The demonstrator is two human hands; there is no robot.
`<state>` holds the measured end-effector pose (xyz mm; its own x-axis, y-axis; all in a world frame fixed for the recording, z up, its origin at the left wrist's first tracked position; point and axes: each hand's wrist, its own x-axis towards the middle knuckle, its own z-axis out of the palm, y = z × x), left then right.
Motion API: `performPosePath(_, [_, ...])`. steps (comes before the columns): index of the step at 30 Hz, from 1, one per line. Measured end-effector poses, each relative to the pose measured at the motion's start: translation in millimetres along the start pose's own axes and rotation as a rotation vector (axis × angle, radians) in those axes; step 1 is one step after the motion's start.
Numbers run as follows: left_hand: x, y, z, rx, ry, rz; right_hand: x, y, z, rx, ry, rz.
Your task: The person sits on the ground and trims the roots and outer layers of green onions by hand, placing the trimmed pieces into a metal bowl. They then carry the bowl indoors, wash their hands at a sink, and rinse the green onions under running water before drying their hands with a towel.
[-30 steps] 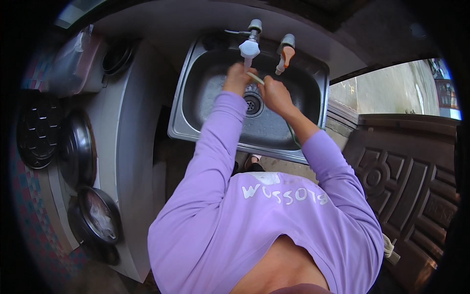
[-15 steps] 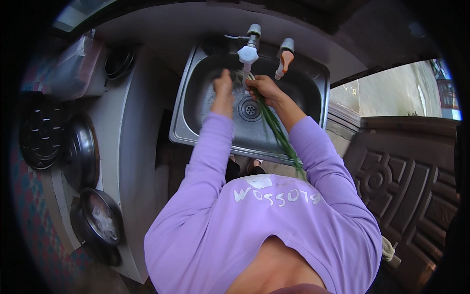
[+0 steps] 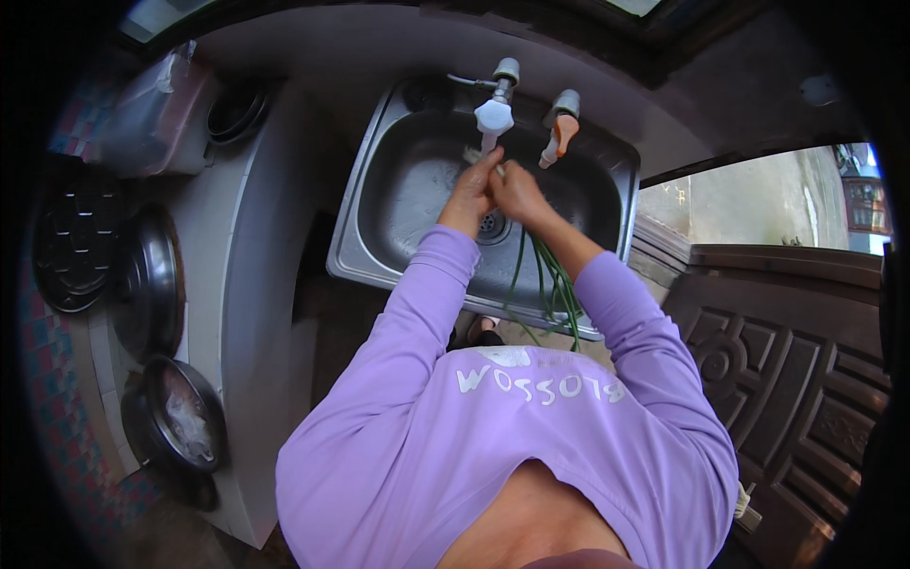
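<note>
Over the steel sink (image 3: 403, 204), my two hands meet just under the white-handled tap (image 3: 494, 117). My right hand (image 3: 520, 195) is closed around a bunch of green onions (image 3: 552, 277). Their long green leaves hang down across the sink's front edge toward my shirt. Pale stalk ends show a little beyond my fingers, by the tap's spout. My left hand (image 3: 468, 197) is pressed against the right one, its fingers closed at the stalk ends; the exact grip is partly hidden. Below the hands the drain (image 3: 491, 226) is partly covered.
A second tap with an orange handle (image 3: 565, 131) is on the wall to the right. On the left counter are dark pans (image 3: 152, 275), a pan with a clear plastic bag (image 3: 190, 417) and a plastic bin (image 3: 161, 123). A carved wooden door (image 3: 796, 370) stands at the right.
My left hand has moved right, from apart to against my right hand at the stalks. The right hand has shifted slightly down and right, and the leaves hang more spread.
</note>
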<state>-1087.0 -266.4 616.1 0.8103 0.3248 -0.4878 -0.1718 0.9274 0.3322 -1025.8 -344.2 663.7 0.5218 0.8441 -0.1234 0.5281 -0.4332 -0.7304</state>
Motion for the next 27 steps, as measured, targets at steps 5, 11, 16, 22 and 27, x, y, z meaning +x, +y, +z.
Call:
performPosePath(5, [33, 25, -27, -0.363, 0.293, 0.088, -33, -17, -40, -0.109, -0.249, -0.124])
performPosePath(11, [28, 61, -31, -0.330, 0.396, 0.002, -65, -26, -85, -0.169, -0.282, -0.157])
performPosePath(16, [1, 115, -22, 0.937, 0.534, 0.214, -43, -9, -77, -0.301, -0.302, -0.199])
performPosePath(22, [-59, 78, 29, 1.977, -0.219, 0.445, 33, 20, -13, -0.172, -0.264, -0.465])
performPosePath(27, [-88, 98, 23, 2.068, -0.121, 0.160, 33, -22, -2, -0.337, -0.251, -0.373])
